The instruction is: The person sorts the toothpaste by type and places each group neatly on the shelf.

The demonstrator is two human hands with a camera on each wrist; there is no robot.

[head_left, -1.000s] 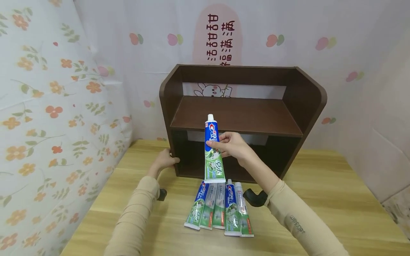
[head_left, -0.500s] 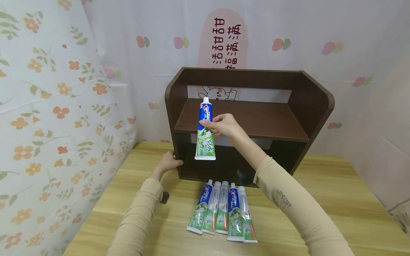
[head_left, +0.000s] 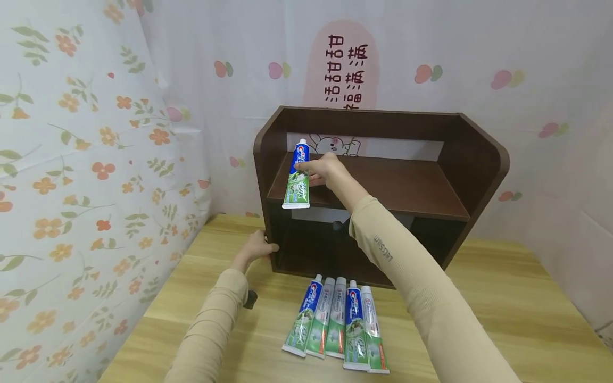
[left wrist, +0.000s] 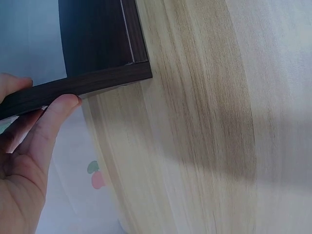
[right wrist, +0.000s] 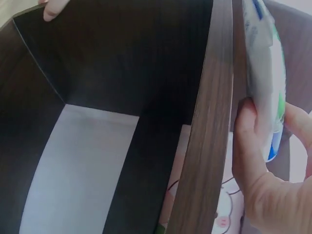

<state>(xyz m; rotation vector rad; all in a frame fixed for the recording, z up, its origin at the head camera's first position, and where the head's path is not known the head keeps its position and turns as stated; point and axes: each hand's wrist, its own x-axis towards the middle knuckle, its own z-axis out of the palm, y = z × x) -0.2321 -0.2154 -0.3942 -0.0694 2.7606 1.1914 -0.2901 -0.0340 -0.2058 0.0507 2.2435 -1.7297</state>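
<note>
My right hand (head_left: 322,169) grips a blue-and-green toothpaste tube (head_left: 297,174), cap up, at the left end of the upper shelf of a dark brown wooden rack (head_left: 474,154). In the right wrist view the tube (right wrist: 267,78) lies against the shelf's front edge (right wrist: 209,122), pinched by my fingers (right wrist: 246,131). My left hand (head_left: 258,249) holds the rack's lower left side panel; the left wrist view shows its fingers (left wrist: 51,122) curled on the panel's edge (left wrist: 87,85). Several more toothpaste tubes (head_left: 337,330) lie side by side on the wooden table (head_left: 479,319) in front of the rack.
Floral sheets cover the left wall (head_left: 72,159) and a patterned sheet with pink print covers the back wall (head_left: 345,69). The rack stands at the table's far side, with a dark lower compartment (head_left: 316,250). Bare tabletop stretches to the right of the tubes.
My right hand has lifted the tube up and to the left, from in front of the lower compartment to the upper shelf's left end. The left hand stays on the rack's side.
</note>
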